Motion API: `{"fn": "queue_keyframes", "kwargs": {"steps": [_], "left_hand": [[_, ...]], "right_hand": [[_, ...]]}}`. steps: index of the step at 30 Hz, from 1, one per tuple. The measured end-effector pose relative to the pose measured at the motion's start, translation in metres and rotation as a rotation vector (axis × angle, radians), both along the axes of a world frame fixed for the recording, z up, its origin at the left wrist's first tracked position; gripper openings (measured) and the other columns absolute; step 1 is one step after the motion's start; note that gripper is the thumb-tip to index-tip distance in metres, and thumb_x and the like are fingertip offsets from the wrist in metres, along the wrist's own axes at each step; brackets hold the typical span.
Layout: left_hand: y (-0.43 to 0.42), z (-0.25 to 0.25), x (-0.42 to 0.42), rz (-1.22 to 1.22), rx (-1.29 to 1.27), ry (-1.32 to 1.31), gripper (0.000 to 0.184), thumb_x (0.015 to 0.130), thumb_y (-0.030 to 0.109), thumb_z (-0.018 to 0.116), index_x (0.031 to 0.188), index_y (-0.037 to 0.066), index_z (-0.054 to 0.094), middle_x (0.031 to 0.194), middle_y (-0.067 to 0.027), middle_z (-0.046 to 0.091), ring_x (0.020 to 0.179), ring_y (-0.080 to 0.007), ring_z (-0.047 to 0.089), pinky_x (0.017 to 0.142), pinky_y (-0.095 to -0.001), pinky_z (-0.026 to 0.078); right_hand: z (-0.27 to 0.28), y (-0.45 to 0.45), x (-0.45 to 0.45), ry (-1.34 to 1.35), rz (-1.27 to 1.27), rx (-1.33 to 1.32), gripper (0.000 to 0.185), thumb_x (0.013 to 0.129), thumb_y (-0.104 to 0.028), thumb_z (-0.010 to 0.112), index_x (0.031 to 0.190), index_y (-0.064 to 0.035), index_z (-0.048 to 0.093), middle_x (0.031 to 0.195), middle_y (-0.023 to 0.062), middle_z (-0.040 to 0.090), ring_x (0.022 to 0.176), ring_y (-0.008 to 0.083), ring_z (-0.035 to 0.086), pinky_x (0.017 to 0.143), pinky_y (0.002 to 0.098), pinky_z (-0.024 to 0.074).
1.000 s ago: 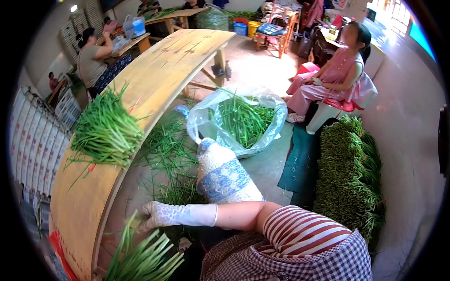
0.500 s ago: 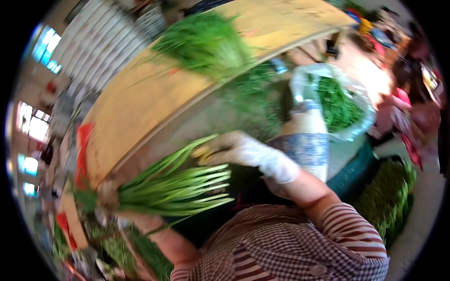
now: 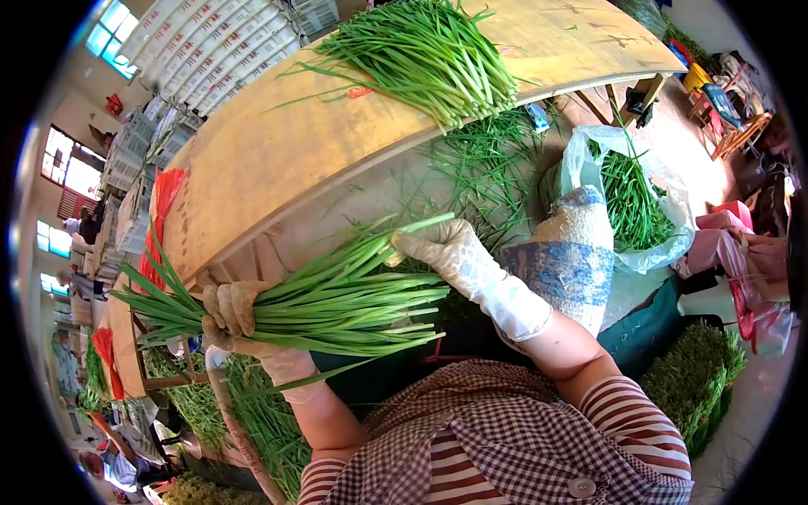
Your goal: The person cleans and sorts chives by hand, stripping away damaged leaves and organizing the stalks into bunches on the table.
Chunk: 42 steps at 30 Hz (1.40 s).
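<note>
My left hand (image 3: 231, 313), in a soiled white glove, is wrapped around the leafy part of a bunch of garlic chives (image 3: 353, 311). The pale stalk ends fan out to the right, and leaf tips stick out past the hand on the left. At the upper side of the fan, my right hand (image 3: 433, 244), also gloved, is closed in a pinch on a few chive stalks, their ends raised above the others. Beyond both hands, a large pile of garlic chives (image 3: 429, 63) lies on the wooden table (image 3: 252, 151).
Red ties (image 3: 164, 219) hang at the table's left end. To the right stand a blue-and-white woven sack (image 3: 568, 252) and a clear plastic bag (image 3: 581, 156) of greens. Loose chive scraps (image 3: 488, 164) litter the floor. More greens (image 3: 694, 374) are heaped at lower right, with stacked white crates (image 3: 210, 50) behind.
The view has steadied and shifted. My left hand still holds the bunch, and my right hand has moved slightly right and up with a few stalks drawn out in its pinch.
</note>
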State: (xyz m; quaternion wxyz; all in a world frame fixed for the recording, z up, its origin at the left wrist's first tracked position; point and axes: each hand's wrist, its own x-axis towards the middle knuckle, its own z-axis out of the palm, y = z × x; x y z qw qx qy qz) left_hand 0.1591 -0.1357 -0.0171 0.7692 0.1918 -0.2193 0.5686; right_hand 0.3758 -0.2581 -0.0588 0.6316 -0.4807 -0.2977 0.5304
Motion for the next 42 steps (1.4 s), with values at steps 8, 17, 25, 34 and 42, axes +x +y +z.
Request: {"fn": "queue_keyframes", "kwargs": {"steps": [8,17,25,34,42], "left_hand": [[0.004,0.008,-0.009,-0.015,0.074,-0.021,0.023,0.081,0.007,0.061,0.069,0.014,0.043,0.05,0.0042,0.044,0.042,-0.0089,0.043,0.055,-0.0229,0.044],[0.022,0.015,-0.061,0.093,0.337,-0.082,0.026,0.088,0.009,0.057,0.065,0.015,0.046,0.045,0.0056,0.046,0.039,-0.0035,0.042,0.045,-0.0152,0.042],[0.05,0.026,-0.054,-0.302,0.91,-0.054,0.018,0.079,0.012,0.071,0.075,0.006,0.055,0.061,-0.0098,0.064,0.053,-0.0197,0.064,0.058,-0.03,0.055],[0.045,0.036,-0.008,-0.462,0.988,-0.278,0.018,0.08,0.015,0.069,0.075,0.003,0.056,0.062,-0.0107,0.065,0.055,-0.021,0.065,0.064,-0.033,0.058],[0.042,0.029,-0.03,-0.315,0.876,-0.148,0.021,0.078,0.015,0.071,0.076,0.001,0.056,0.067,-0.0136,0.065,0.059,-0.0194,0.065,0.06,-0.0294,0.058]], "right_hand": [[-0.029,-0.007,-0.004,-0.004,0.005,0.247,0.031,0.096,-0.028,0.054,0.099,0.0023,0.064,0.089,0.0072,0.067,0.085,0.0136,0.06,0.082,0.0271,0.0466],[-0.043,0.001,0.093,-1.127,-0.659,-0.359,0.023,0.088,-0.021,0.064,0.098,0.0003,0.065,0.091,0.0141,0.07,0.083,0.0197,0.067,0.072,0.0335,0.0528],[-0.033,-0.002,0.051,-0.341,0.182,-0.004,0.028,0.093,-0.022,0.062,0.11,-0.0001,0.067,0.097,0.0065,0.072,0.088,0.0119,0.064,0.083,0.0263,0.0495],[-0.02,0.007,0.029,-0.289,0.255,0.062,0.033,0.088,-0.011,0.066,0.12,-0.0014,0.063,0.117,0.0089,0.066,0.108,0.0139,0.059,0.097,0.0274,0.0441],[-0.023,0.0,0.024,0.029,0.084,0.014,0.016,0.093,-0.015,0.061,0.097,-0.0009,0.069,0.093,0.0053,0.071,0.088,0.0129,0.063,0.082,0.0277,0.0485]]}}
